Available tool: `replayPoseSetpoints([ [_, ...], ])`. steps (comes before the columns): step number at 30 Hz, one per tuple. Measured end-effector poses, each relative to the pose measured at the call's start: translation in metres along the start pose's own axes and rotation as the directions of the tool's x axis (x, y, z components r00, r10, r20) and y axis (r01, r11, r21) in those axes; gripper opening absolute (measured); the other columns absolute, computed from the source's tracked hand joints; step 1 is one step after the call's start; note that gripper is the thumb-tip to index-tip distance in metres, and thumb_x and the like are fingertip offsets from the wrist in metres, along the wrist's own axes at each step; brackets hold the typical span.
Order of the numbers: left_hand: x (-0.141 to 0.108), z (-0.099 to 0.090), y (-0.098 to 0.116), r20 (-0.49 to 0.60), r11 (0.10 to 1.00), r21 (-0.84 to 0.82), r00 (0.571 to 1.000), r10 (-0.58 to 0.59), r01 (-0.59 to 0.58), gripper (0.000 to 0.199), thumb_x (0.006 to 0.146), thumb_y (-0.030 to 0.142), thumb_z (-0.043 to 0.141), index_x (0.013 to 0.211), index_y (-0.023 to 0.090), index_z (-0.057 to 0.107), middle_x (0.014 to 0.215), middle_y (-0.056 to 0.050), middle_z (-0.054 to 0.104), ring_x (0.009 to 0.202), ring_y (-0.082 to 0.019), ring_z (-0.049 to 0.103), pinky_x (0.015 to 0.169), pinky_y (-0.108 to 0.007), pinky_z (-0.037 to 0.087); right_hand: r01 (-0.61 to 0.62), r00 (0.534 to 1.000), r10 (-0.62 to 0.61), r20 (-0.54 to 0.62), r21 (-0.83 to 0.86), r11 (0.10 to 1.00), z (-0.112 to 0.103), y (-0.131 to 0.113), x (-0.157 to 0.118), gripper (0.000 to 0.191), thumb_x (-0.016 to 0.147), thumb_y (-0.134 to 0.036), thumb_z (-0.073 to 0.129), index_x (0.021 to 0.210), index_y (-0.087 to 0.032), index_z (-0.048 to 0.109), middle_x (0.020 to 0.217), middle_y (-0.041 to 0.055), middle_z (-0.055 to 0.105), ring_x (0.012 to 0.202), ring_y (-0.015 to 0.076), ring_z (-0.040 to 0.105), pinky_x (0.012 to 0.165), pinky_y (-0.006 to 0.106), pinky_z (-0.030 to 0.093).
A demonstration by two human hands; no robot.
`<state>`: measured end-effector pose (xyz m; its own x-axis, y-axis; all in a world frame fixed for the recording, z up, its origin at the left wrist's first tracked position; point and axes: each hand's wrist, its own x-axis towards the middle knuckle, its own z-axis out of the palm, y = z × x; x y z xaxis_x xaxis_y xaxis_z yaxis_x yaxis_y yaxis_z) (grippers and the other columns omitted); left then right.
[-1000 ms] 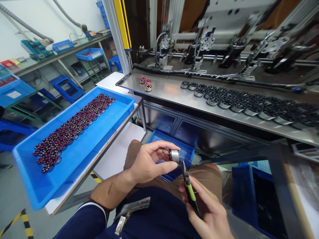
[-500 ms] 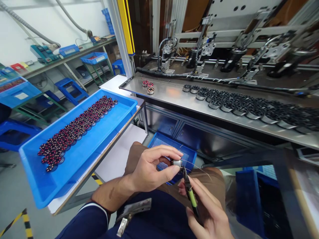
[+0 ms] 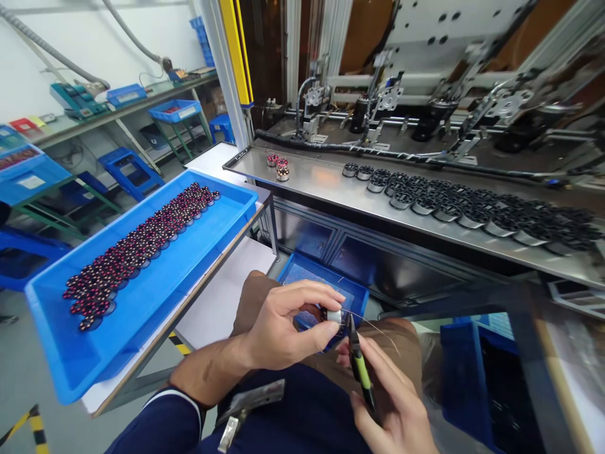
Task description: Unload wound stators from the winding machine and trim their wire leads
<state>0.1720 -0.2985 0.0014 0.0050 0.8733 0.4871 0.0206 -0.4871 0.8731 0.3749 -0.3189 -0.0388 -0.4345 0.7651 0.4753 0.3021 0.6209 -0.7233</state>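
Observation:
Between the thumb and fingers of my left hand [image 3: 288, 325] is a small round metal part [image 3: 334, 315] with a silvery rim. Thin wires [image 3: 375, 328] stick out of it to the right. My right hand [image 3: 394, 394] is closed around cutters [image 3: 362, 369] with green and black handles. Their dark tips point up and lie right beside the wires at the part's right side. Whether the tips touch a wire is too small to tell.
A blue tray [image 3: 208, 243] with many red and black round parts stands at left. Black ring parts [image 3: 447, 208] and several red ones [image 3: 282, 165] sit on the metal ledge [image 3: 312, 183]. Below my hands is a blue bin [image 3: 357, 293]. Machinery stands behind the ledge.
One of the wires at the part no longer shows as a long strand. Both hands keep their holds. The view has shifted slightly.

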Motion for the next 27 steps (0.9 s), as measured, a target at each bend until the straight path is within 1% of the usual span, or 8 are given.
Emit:
replayPoseSetpoints([
  [4, 0.001, 0.0, 0.001, 0.006, 0.999, 0.036, 1.0, 0.024, -0.024, 0.015, 0.083, 0.017, 0.072, 0.099, 0.016, 0.072, 0.102, -0.011, 0.078, 0.097, -0.02, 0.073, 0.081, -0.03, 0.062, -0.005, 1.0, 0.005, 0.006, 0.007, 1.0, -0.001, -0.006, 0.004, 0.065, 0.085, -0.008, 0.05, 0.149, -0.022, 0.05, 0.134, 0.0103, 0.066, 0.12, 0.0296, 0.067, 0.098, 0.036, 0.059],
  [8, 0.002, 0.0, 0.002, 0.013, 0.997, 0.071, 0.999, 0.039, -0.04, 0.013, 0.084, 0.018, 0.07, 0.098, 0.016, 0.072, 0.101, -0.011, 0.078, 0.096, -0.02, 0.074, 0.084, -0.032, 0.062, 0.03, 1.0, -0.03, 0.004, -0.031, 0.999, 0.0, -0.001, 0.0, 0.066, 0.086, -0.008, 0.051, 0.151, -0.022, 0.047, 0.134, 0.0103, 0.066, 0.123, 0.0284, 0.065, 0.102, 0.036, 0.057],
  [13, 0.003, 0.0, 0.002, 0.042, 0.989, 0.117, 0.995, 0.09, -0.094, 0.014, 0.085, 0.018, 0.07, 0.099, 0.016, 0.071, 0.101, -0.011, 0.077, 0.096, -0.02, 0.074, 0.084, -0.032, 0.062, 0.028, 0.999, -0.029, -0.021, -0.033, 0.999, 0.0, 0.003, -0.003, 0.063, 0.086, -0.009, 0.055, 0.147, -0.021, 0.053, 0.128, 0.0106, 0.07, 0.112, 0.0281, 0.071, 0.099, 0.035, 0.058],
  [16, 0.004, -0.003, -0.002, 0.067, 0.971, 0.172, 0.985, 0.159, -0.168, 0.016, 0.086, 0.018, 0.069, 0.102, 0.017, 0.069, 0.113, -0.013, 0.074, 0.106, -0.022, 0.071, 0.086, -0.033, 0.062, -0.068, 0.998, 0.068, -0.011, 0.027, 0.997, -0.003, 0.002, -0.001, 0.06, 0.087, -0.01, 0.056, 0.146, -0.02, 0.055, 0.126, 0.0115, 0.071, 0.102, 0.0266, 0.075, 0.093, 0.034, 0.061],
  [20, 0.003, -0.006, -0.012, 0.057, 0.952, 0.177, 0.969, 0.242, -0.249, 0.044, 0.084, 0.021, 0.071, 0.127, 0.016, 0.061, 0.131, -0.017, 0.063, 0.115, -0.024, 0.067, 0.08, -0.029, 0.063, -0.176, 0.983, 0.179, -0.034, 0.094, 0.98, -0.008, 0.005, 0.001, 0.058, 0.089, -0.013, 0.058, 0.146, -0.022, 0.055, 0.124, 0.0109, 0.072, 0.086, 0.0211, 0.077, 0.089, 0.031, 0.062],
  [23, 0.004, -0.008, -0.018, 0.066, 0.928, 0.216, 0.953, 0.297, -0.304, 0.055, 0.084, 0.022, 0.072, 0.136, 0.015, 0.057, 0.126, -0.016, 0.065, 0.11, -0.022, 0.068, 0.087, -0.032, 0.063, -0.234, 0.972, 0.237, -0.002, 0.149, 0.961, -0.014, 0.006, -0.003, 0.058, 0.089, -0.013, 0.059, 0.147, -0.024, 0.055, 0.122, 0.0108, 0.072, 0.074, 0.017, 0.075, 0.086, 0.028, 0.062],
  [25, 0.006, -0.008, -0.018, 0.095, 0.898, 0.265, 0.936, 0.338, -0.351, 0.05, 0.084, 0.022, 0.072, 0.132, 0.016, 0.06, 0.119, -0.014, 0.068, 0.109, -0.022, 0.069, 0.093, -0.035, 0.062, -0.279, 0.96, 0.279, 0.029, 0.186, 0.942, -0.019, 0.004, -0.008, 0.059, 0.089, -0.014, 0.058, 0.147, -0.025, 0.054, 0.122, 0.0106, 0.072, 0.075, 0.0167, 0.075, 0.084, 0.025, 0.062],
  [27, 0.007, -0.009, -0.017, 0.132, 0.879, 0.285, 0.924, 0.359, -0.382, 0.046, 0.084, 0.021, 0.072, 0.128, 0.017, 0.062, 0.116, -0.013, 0.069, 0.107, -0.021, 0.07, 0.093, -0.036, 0.063, -0.329, 0.944, 0.322, 0.066, 0.225, 0.917, -0.025, 0.0, -0.013, 0.059, 0.09, -0.014, 0.057, 0.147, -0.027, 0.054, 0.124, 0.0104, 0.071, 0.08, 0.0177, 0.076, 0.083, 0.024, 0.062],
])
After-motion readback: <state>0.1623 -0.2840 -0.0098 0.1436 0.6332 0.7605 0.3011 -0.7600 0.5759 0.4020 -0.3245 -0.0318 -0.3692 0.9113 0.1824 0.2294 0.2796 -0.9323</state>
